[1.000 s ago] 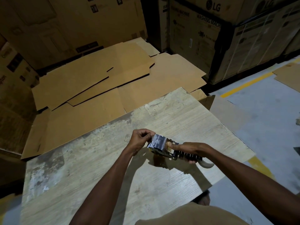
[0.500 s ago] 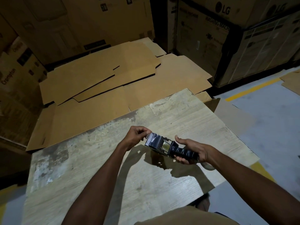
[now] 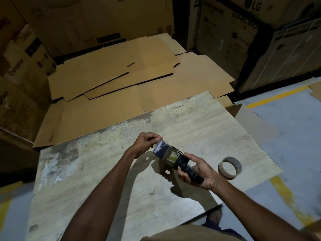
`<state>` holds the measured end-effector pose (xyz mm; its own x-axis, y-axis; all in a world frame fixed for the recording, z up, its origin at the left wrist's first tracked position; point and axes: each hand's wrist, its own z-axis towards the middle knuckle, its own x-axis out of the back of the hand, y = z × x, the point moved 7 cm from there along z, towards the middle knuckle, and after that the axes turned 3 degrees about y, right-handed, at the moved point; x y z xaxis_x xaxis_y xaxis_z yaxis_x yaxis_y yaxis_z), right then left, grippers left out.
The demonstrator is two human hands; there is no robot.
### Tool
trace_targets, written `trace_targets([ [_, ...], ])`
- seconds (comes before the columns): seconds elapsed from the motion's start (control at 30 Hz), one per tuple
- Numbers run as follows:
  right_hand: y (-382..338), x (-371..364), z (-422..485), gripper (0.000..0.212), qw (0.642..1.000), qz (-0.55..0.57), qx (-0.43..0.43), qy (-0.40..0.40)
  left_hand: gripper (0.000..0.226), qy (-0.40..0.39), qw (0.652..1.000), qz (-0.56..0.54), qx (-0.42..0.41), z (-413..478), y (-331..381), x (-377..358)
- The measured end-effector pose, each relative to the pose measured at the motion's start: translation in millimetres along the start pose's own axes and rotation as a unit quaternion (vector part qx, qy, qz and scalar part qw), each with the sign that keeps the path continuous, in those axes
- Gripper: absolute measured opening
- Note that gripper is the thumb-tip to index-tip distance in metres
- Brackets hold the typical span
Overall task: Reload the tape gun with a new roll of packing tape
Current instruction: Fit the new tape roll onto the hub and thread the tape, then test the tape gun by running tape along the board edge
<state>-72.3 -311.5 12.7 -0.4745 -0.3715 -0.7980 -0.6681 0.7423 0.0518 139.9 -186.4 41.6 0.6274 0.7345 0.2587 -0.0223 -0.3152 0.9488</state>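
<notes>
Tape gun (image 3: 171, 158) lies diagonally, head up-left, handle toward right hand (image 3: 199, 173).

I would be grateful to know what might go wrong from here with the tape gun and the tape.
1. The tape end, pinched by the left hand, may fold and stick to itself or the fingers.
2. The right hand holds the tape gun only by its handle, fairly loosely; a firm pull could twist it free.
3. The empty core lies near the edge of the table beside the right wrist and could be knocked off.
</notes>
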Motion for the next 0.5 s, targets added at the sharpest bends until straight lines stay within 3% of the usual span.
trace_targets([
  [0.1, 11.7, -5.6, 4.5, 0.067, 1.000, -0.021, -0.012, 0.010, 0.013, 0.010, 1.000, -0.009, 0.006, -10.4, -9.5, 9.5],
  [0.27, 2.2, -7.0, -5.2, 0.099, 0.985, -0.095, 0.046, 0.134, 0.013, 0.027, 0.999, -0.023, 0.012, -25.6, -24.3, 12.9],
  [0.4, -20.5, -21.9, -21.3, 0.080, 0.921, -0.282, 0.147, 0.223, 0.015, 0.054, 0.997, -0.048, 0.037, -34.2, -39.7, 14.4],
  [0.5, -37.4, -29.7, -33.1, 0.075, 0.872, -0.362, 0.196, 0.265, 0.018, 0.123, 0.988, -0.048, 0.076, -34.8, -52.6, 21.8],
])
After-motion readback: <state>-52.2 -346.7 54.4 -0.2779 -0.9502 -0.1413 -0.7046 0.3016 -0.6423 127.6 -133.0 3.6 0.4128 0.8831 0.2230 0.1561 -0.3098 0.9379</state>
